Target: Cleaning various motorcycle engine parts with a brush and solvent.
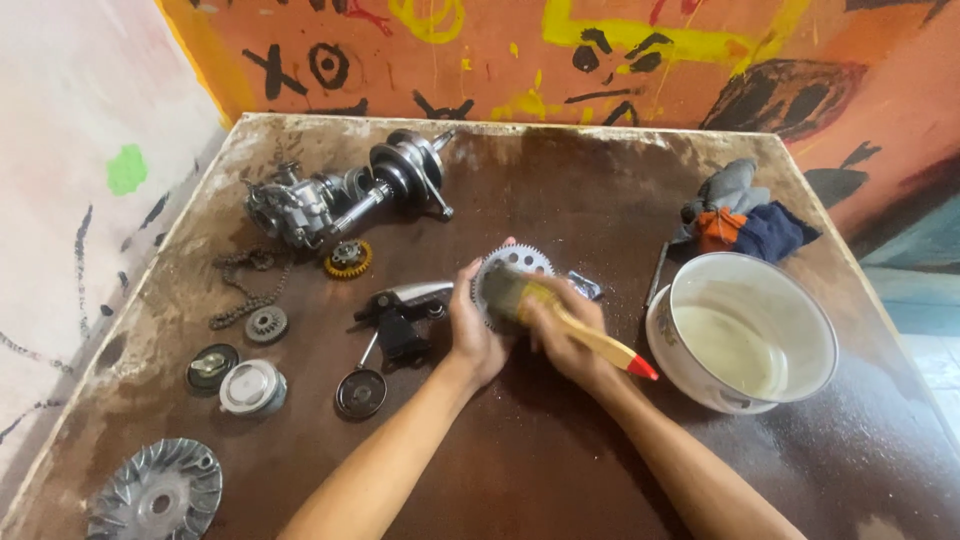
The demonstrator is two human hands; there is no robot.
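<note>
My left hand grips a round toothed metal gear and holds it upright on the brown table. My right hand is closed around a paintbrush with a yellow wooden handle and red tip. The bristles press against the gear's face. A white bowl of clear yellowish liquid stands just right of my right hand.
Engine parts lie at the left: a crankshaft assembly, a chain, a small gold gear, a small sprocket, round caps, a finned pulley disc, a black lever part. Rags sit at the back right.
</note>
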